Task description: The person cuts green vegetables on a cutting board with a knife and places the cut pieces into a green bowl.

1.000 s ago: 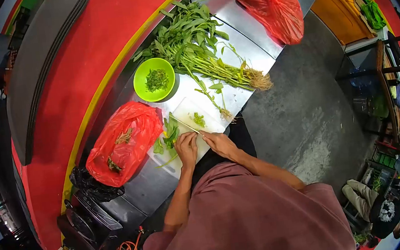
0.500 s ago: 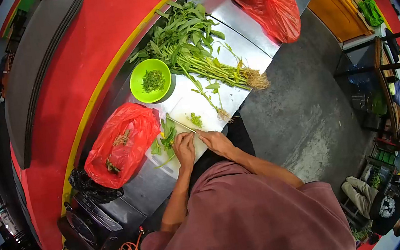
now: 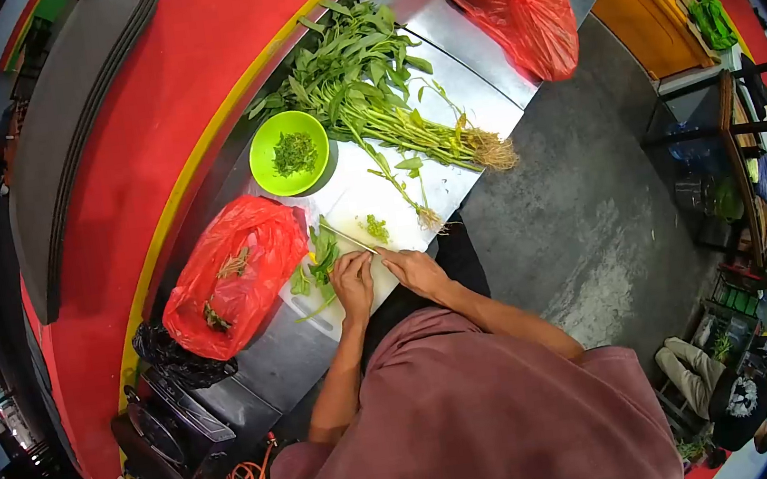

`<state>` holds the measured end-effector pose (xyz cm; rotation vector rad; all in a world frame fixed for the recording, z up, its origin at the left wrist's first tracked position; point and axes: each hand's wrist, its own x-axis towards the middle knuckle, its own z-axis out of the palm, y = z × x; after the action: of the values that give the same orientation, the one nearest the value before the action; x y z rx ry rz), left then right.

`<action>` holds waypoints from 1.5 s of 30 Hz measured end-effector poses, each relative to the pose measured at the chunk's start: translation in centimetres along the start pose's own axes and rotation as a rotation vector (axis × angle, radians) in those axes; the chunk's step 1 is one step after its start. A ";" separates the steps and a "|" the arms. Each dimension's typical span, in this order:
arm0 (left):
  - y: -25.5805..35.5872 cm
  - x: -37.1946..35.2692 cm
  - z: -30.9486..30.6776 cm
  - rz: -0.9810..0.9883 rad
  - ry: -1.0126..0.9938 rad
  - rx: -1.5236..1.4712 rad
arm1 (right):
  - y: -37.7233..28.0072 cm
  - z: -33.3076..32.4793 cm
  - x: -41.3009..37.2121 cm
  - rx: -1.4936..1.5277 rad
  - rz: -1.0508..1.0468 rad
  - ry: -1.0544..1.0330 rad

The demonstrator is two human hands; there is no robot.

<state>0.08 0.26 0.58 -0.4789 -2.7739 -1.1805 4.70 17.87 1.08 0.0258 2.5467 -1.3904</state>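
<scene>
At the far left, a crumpled black plastic bag (image 3: 173,356) lies against an open, translucent red plastic bag (image 3: 195,306) holding scraps of root and leaf. Up from it sits a round lime-green bowl (image 3: 263,166) of finely cut greens. Loose green leaves (image 3: 323,254) lie on a white rectangular cutting board (image 3: 382,285), just beside the left hand (image 3: 352,280); its fingers are curled in at a thin, straight, pale strip (image 3: 346,234) — whether they grip it, I cannot tell. Small light-green chopped pieces (image 3: 375,229) lie on the board just beyond. The right hand (image 3: 416,274) is closed on the strip's near end — blade or stem, I cannot tell. Beyond, a long leafy green bunch with stringy tan roots (image 3: 393,123) spans the shiny metal table (image 3: 463,67); a bulging, knotted red plastic bag (image 3: 524,16) sits farthest right on it.
</scene>
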 end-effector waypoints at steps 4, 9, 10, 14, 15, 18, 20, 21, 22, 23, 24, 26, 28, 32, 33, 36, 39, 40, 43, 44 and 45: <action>-0.5 0.0 0.0 -0.049 -0.020 -0.056 | 0.0 -0.2 -0.3 0.035 -0.022 0.037; -0.5 0.1 0.5 -0.077 -0.006 -0.065 | 0.1 -0.4 -1.1 0.063 0.013 0.016; -0.4 0.1 0.4 -0.071 -0.004 -0.046 | 0.1 -0.3 -1.0 0.048 0.004 0.023; 0.2 0.2 0.0 -0.052 -0.021 -0.001 | 0.0 -0.1 -0.3 -0.011 0.000 0.030; 0.1 0.2 0.1 -0.051 -0.021 -0.004 | 0.0 0.1 0.0 0.003 0.008 0.022; -0.2 0.2 0.3 -0.041 -0.009 -0.021 | -0.1 0.0 -0.3 0.051 0.020 0.016; -0.5 0.3 0.2 -0.044 -0.006 -0.036 | -0.4 -0.5 -0.7 0.086 0.027 0.011; -0.7 0.2 0.3 -0.046 -0.009 -0.055 | -0.4 -0.6 -0.9 0.079 0.019 0.011; -0.8 0.1 0.4 -0.050 -0.009 -0.057 | -0.3 -0.6 -1.1 0.073 0.013 0.012; -1.0 0.0 0.6 -0.080 -0.011 -0.077 | -0.3 -0.7 -1.2 0.071 0.014 0.010; -1.0 0.0 0.6 -0.110 -0.012 -0.096 | -0.1 -0.6 -1.2 0.069 0.028 -0.002; -1.0 -0.1 0.6 -0.108 -0.004 -0.093 | 0.0 -0.4 -1.1 0.067 0.042 -0.014; -0.9 -0.1 0.6 -0.070 -0.016 -0.065 | 0.2 -0.1 -0.8 0.003 0.004 0.022; -0.6 -0.3 0.3 -0.026 -0.010 -0.081 | 0.0 0.2 0.1 -0.035 -0.028 0.023; -0.6 -0.4 0.3 -0.021 -0.019 -0.052 | 0.0 0.2 0.1 -0.026 -0.025 0.026; -0.8 -0.2 0.3 -0.020 -0.032 -0.019 | -0.2 0.0 -0.2 -0.004 -0.016 0.030; -0.8 -0.3 0.4 -0.045 -0.048 -0.033 | -0.3 -0.5 -1.1 0.018 0.012 0.017; -0.8 -0.2 0.4 -0.046 -0.050 -0.035 | -0.3 -0.7 -1.2 0.017 0.015 0.015; -0.7 -0.2 0.4 -0.038 -0.030 -0.032 | 0.2 -0.3 -1.1 0.016 0.032 -0.004; -0.7 -0.2 0.3 -0.037 -0.032 -0.032 | 0.4 0.0 -0.9 -0.005 0.010 0.015; -0.6 -0.2 0.4 -0.045 -0.032 -0.039 | 0.5 0.1 -0.7 -0.026 -0.012 0.034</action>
<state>0.08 0.10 -0.12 -0.4449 -2.8071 -1.2495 5.46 18.15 0.81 0.0296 2.5966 -1.3727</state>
